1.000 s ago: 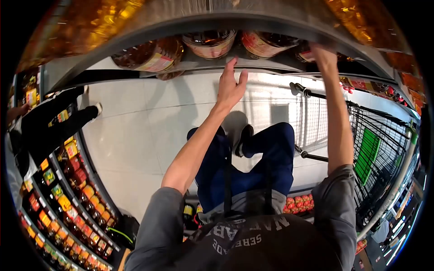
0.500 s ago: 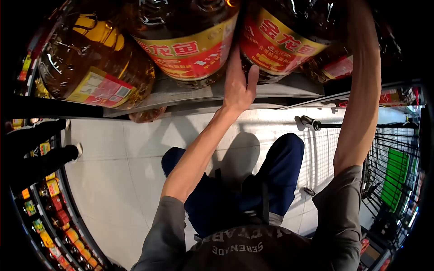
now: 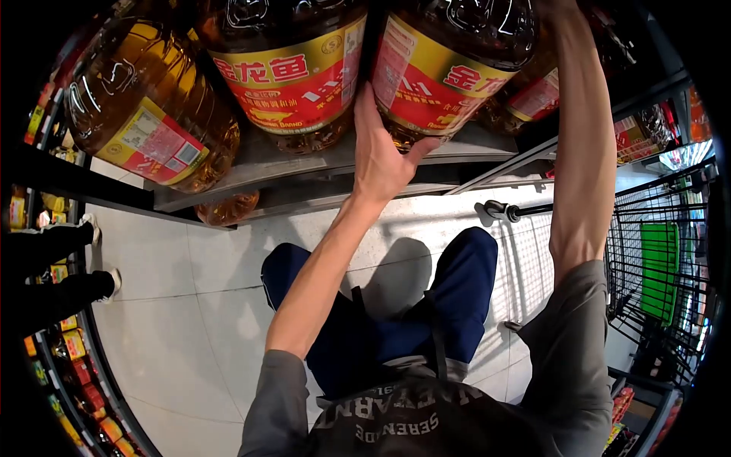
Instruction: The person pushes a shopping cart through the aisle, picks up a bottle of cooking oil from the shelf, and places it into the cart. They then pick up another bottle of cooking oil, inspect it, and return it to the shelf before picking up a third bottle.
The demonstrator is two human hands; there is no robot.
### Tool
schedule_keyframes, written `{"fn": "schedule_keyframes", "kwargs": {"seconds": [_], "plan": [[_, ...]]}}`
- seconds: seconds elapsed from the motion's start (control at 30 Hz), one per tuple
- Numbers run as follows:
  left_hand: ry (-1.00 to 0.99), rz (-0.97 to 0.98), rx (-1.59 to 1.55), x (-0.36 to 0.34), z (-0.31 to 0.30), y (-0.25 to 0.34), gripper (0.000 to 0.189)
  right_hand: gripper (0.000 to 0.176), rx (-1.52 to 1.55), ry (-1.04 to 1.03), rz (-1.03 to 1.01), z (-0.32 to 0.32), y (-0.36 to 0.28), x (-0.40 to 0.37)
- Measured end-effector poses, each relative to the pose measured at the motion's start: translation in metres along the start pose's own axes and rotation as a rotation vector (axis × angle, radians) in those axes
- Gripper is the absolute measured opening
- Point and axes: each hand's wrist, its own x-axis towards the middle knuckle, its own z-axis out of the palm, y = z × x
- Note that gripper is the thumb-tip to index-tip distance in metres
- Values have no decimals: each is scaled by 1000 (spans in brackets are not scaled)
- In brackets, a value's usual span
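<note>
A large bottle of cooking oil (image 3: 445,76) with a red and gold label stands tilted at the front of a shelf (image 3: 320,164). My left hand (image 3: 381,156) is held against its lower left side, fingers reaching up along it and thumb at the bottom edge. High on the right, my right hand (image 3: 560,9) reaches beside the top of this bottle; its fingers are hidden at the dark frame edge. Close to the left stands a second oil bottle (image 3: 293,84) of the same kind. Another oil bottle (image 3: 152,107) is further left.
More bottles (image 3: 533,99) stand behind on the right. A shopping cart (image 3: 659,266) with a green panel is to my right. Another person's legs (image 3: 61,244) show at the left, near shelves of packaged goods (image 3: 84,373). Below me is the tiled floor (image 3: 160,335).
The bottle at my hands has turned, so more of its label's left side shows. My left hand has shifted slightly left and down in view, and the whole view has moved a little.
</note>
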Motion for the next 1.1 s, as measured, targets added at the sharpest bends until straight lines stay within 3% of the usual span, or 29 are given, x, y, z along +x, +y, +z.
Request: {"fn": "schedule_keyframes", "kwargs": {"seconds": [0.03,0.33,0.47,0.53,0.6,0.67,0.7,0.83,0.93,0.97,1.1], "plan": [[-24,-23,26,1,-1,2,122,41,1,-3,4,0,0,1],[-31,-47,147,2,3,5,134,42,20,-16,1,0,-1,-1],[-34,-55,47,4,3,-5,138,41,20,162,35,25,-16,-22],[-187,-199,-117,8,-2,-9,137,40,-128,360,-15,44,-29,-38],[-258,-245,-190,12,-8,-13,134,47,-124,416,62,39,-33,-37],[-406,-290,-253,16,-13,-17,131,57,-331,673,91,60,-45,-46],[-446,-318,-267,21,-18,-7,128,63,-442,636,4,78,-55,-65],[-435,-308,-249,20,-17,-7,121,68,-537,547,-11,64,-51,-60],[-437,-335,-261,20,-17,-8,126,67,-639,659,48,51,-41,-46],[-440,-352,-240,20,-17,-8,125,67,-524,415,-45,44,-52,-61],[-425,-418,-261,24,-16,-4,121,70,-816,409,-57,44,-40,-41]]}}
